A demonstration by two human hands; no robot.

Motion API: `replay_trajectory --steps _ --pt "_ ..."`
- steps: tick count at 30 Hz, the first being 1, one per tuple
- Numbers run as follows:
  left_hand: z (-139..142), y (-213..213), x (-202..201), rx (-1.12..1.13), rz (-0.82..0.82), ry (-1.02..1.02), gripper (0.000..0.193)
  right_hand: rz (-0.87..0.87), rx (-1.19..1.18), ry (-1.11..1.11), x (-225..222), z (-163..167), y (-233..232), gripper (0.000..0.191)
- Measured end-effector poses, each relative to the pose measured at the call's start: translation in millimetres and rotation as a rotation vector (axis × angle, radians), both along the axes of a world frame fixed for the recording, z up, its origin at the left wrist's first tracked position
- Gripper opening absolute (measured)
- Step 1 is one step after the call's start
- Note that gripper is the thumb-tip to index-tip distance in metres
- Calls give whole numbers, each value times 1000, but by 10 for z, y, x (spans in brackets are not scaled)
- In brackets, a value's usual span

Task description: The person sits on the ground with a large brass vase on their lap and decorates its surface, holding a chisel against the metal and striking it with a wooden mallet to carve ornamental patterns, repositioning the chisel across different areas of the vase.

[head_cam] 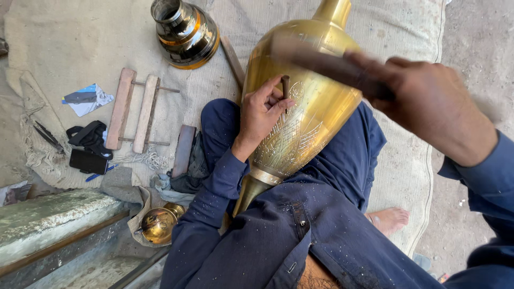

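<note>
A large brass vase (316, 101) lies across my lap, its neck pointing away from me. Engraved line patterns cover its lower body. My left hand (262, 112) rests on the vase and pinches a short dark chisel (285, 85) upright against the metal. My right hand (428, 101) is raised above the vase at the right and grips the handle of a wooden hammer (321, 61), which is blurred by motion and sits just above the chisel's top.
A polished brass base piece (184, 32) stands at the top left on the cloth mat (75, 43). Wooden blocks (133, 109), a dark phone (88, 160), pliers (48, 138) and a small brass bowl (158, 225) lie to my left. A stone ledge (48, 214) borders the lower left.
</note>
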State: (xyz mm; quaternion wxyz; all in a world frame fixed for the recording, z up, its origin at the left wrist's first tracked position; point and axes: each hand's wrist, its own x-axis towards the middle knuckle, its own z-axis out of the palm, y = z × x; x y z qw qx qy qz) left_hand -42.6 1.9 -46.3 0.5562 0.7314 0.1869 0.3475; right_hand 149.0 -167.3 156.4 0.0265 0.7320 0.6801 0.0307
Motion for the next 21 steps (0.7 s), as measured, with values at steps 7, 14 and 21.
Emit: replay_trajectory --steps 7,14,21 --pt "-54 -130 -18 -141 79 -13 56 57 -66 -269 -146 210 186 66" --pt "-110 -301 -30 -211 206 -72 54 163 44 -362 -271 219 288 59" --pt "-81 -266 -89 -151 193 -128 51 10 -200 -461 -208 122 123 64"
